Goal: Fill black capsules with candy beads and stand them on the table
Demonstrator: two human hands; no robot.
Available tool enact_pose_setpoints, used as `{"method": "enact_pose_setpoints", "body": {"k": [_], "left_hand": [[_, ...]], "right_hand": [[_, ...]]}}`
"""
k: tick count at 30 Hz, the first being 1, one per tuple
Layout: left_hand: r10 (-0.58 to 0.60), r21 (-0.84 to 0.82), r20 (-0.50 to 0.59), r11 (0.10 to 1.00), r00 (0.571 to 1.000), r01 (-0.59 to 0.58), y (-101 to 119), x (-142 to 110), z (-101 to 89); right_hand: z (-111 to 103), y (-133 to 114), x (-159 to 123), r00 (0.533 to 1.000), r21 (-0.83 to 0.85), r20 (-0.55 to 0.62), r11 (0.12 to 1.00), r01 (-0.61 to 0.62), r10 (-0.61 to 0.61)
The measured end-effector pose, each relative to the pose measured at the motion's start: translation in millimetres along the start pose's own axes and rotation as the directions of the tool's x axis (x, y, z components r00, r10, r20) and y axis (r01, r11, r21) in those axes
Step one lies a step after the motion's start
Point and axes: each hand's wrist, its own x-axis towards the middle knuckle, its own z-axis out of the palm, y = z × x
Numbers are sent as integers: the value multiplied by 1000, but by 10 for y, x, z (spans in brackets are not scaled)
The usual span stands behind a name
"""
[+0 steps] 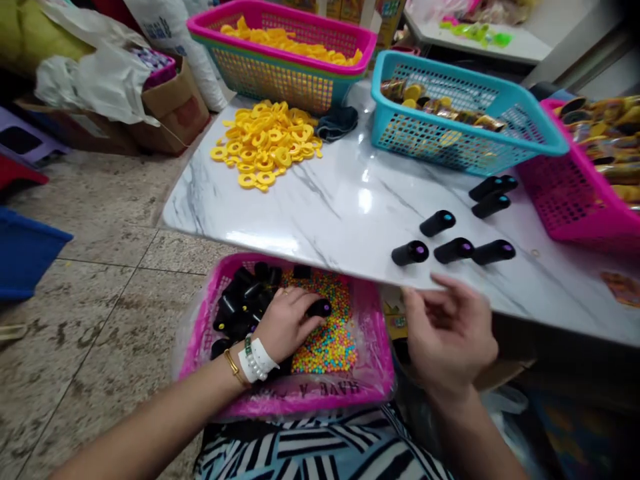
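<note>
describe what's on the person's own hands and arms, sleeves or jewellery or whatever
The left hand has a gold-coloured bangle, green beads, pearly white beads and a white band at its wrist. The right hand, blurred, shows nothing worn. Neither forearm shows a sleeve.

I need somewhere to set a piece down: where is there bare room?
The widest bare patch of white table lies between the yellow rings and the black tubes. Crowded: under the turquoise basket at the back, among the tubes near the right hand, and the lower pink basket, with the left hand inside.
</note>
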Motion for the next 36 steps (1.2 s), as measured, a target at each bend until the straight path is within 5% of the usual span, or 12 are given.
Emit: {"method": "enact_pose_setpoints", "body": {"k": [2,3,6,10,14,17,21,24,26,31,33,36], "left_hand": [[-36,-187,-21,982,999,31,33,-33,-8],[-56,-253,-16,966,998,50,50,-46,-4],[-79,-288,33,954,996,85,81,-83,30],[-28,-145,131,988,991,48,34,-162,65],[13,-32,239,999,971,-5,-40,-235,62],[57,35,304,997,951,-71,-53,-239,40],[9,255,324,962,946,-96,-46,-196,1],[-26,354,381,928,924,-120,-49,-183,-16],[-25,362,410,922,912,-138,-47,-194,-41],[2,347,453,921,891,-178,-15,-239,-152],[16,354,477,912,879,-209,0,-241,-152],[16,372,504,898,863,-234,18,-226,-83]], "right_hand": [[7,21,-246,979,72,202,997,21,-35],[36,33,-340,930,129,362,991,21,-67],[190,82,-454,699,271,693,962,-26,-176],[374,196,-342,539,284,784,950,128,-307],[523,311,-273,314,329,852,896,298,-418],[639,337,-277,163,289,911,869,402,-379],[722,262,-296,44,159,965,714,682,-257],[706,213,-322,-88,252,961,697,671,-262],[656,225,-323,-89,326,940,792,516,-330],[481,357,-279,90,404,910,915,17,-404],[450,387,-304,89,362,925,928,87,-369],[462,349,-376,39,230,964,902,365,-262]]}}
